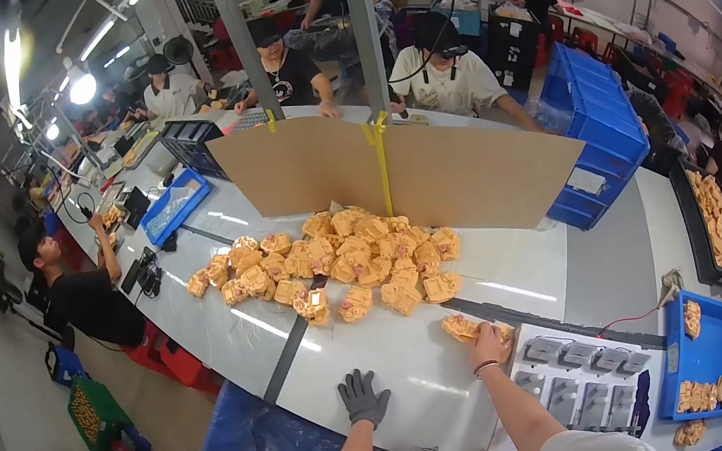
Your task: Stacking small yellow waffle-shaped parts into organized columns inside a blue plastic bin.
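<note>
My left hand (364, 399), in a dark grey glove, rests on the pale tabletop (423, 368) with its fingers spread and nothing in them. My bare right hand (490, 346), a dark band at its wrist, has its fingers closed on the near end of an orange-tan moulded plastic piece (460, 327). Just right of that hand is a white fixture board (529, 360) with several grey blocks on it. Beyond both hands lies a wide heap of similar orange-tan plastic pieces (356, 250), some with small reddish parts.
A brown cardboard divider (476, 168) stands behind the heap, beside a metal post. At right, a blue tray (665, 385) holds a few pieces, and a tall blue crate (598, 128) stands farther back. A blue lined bin (262, 433) sits below the table edge. Co-workers sit around the table.
</note>
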### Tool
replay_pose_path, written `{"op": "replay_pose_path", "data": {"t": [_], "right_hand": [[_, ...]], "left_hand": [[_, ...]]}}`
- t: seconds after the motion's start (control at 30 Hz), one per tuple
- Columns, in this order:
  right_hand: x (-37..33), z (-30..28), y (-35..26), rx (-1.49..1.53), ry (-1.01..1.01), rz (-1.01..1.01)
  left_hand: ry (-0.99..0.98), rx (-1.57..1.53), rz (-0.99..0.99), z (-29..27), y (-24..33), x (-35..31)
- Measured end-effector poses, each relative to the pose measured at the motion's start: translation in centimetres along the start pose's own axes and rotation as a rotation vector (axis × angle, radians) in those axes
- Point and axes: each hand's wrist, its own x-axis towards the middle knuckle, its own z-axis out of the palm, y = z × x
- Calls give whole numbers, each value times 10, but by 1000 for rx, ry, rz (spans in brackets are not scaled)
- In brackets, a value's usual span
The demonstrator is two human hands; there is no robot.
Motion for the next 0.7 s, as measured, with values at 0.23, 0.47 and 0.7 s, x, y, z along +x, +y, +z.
{"op": "replay_pose_path", "data": {"t": [0.23, 0.47, 0.7], "right_hand": [[-78, -20, -6, -45, -262, -201], [-155, -23, -2, -29, -376, -622], [-162, -37, 10, 200, -386, -759]], "left_hand": [[-226, -273, -108, -20, 29, -9], [-212, -108, 426, -15, 84, -63], [-192, -177, 298, -27, 72, -88]]}}
